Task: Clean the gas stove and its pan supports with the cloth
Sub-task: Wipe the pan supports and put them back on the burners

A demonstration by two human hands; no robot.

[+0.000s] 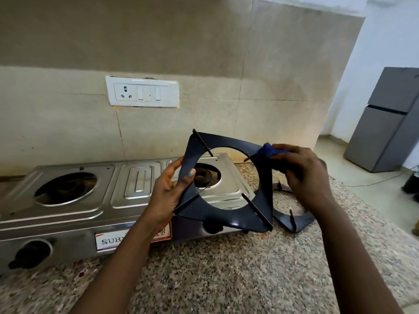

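Nearest, the left hand [169, 189] clamps one pan support [226, 184] by its edge, held up above the table [226, 268]. The right hand [303, 175] pinches the blue cloth [268, 150] against its far corner, so wiping looks underway. A second support [292, 217] lies on the table, its cleaning uncertain. Behind, the stove [127, 189] sits bare, probably not yet wiped.

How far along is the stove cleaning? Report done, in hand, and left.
Done: both pan supports are off the stove; one lies on the counter. In hand: the left hand holds the other support while the right hand rubs its corner with the blue cloth. Left: apparently the stove top and refitting both supports.
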